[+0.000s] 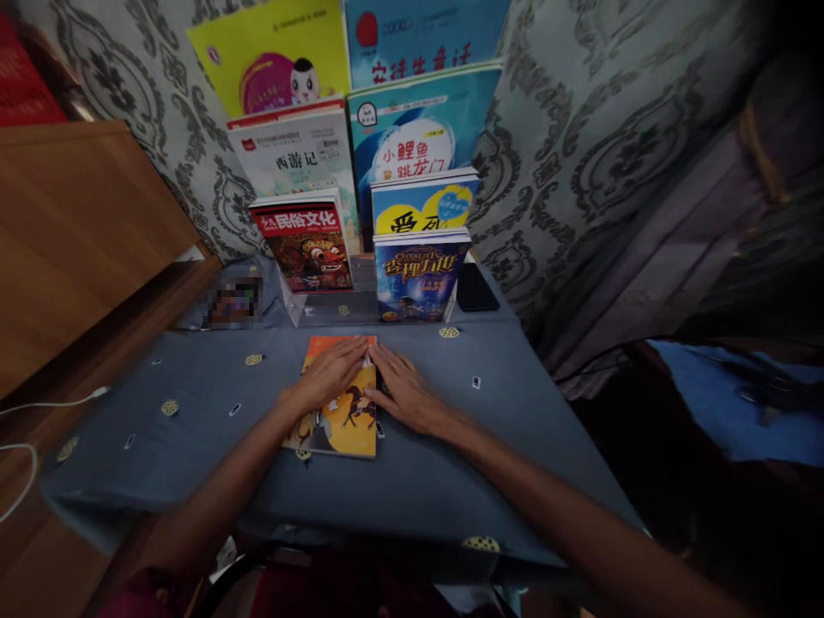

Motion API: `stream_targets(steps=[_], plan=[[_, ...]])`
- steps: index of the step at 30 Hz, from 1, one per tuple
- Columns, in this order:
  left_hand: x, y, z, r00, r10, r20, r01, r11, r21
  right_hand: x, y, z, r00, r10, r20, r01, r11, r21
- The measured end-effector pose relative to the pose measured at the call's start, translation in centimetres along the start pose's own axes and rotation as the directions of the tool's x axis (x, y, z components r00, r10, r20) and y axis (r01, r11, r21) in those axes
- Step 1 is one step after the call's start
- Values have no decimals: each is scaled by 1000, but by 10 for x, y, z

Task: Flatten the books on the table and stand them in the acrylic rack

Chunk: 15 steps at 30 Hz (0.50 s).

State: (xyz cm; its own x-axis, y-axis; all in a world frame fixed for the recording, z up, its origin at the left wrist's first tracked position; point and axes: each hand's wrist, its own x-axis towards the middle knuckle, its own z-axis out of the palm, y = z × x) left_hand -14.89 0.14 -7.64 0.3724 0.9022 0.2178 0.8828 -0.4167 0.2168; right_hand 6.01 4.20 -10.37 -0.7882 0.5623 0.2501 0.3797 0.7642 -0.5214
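Note:
An orange-and-yellow book (357, 433) with a picture cover lies flat on the cloth-covered table (212, 463). My left hand (331, 373) rests on its upper part, fingers stretched out and pointing to the top right. On the book's right edge lies my right hand (407, 390), also with straight fingers, its thumb over the cover. The fingertips of both hands nearly meet near the top right corner. Part of the cover is hidden beneath them.
Behind the book stands a clear tiered rack (341, 309) filled with several upright books, including a red one (312, 245) and a blue one (420, 279). A black phone-like slab (476, 287) lies to its right. White cables (57, 403) run beside a wooden cabinet (83, 232).

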Motion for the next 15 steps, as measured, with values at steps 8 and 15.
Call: stream_targets(steps=[8, 15], plan=[[-40, -38, -11, 968, -236, -81, 234, 972, -31, 4, -9, -9, 1000, -15, -3, 14, 992, -127], [-48, -46, 5, 946, -261, -191, 239, 962, -134, 60, -53, 17, 981, -153, 121, 174, 967, -186]])
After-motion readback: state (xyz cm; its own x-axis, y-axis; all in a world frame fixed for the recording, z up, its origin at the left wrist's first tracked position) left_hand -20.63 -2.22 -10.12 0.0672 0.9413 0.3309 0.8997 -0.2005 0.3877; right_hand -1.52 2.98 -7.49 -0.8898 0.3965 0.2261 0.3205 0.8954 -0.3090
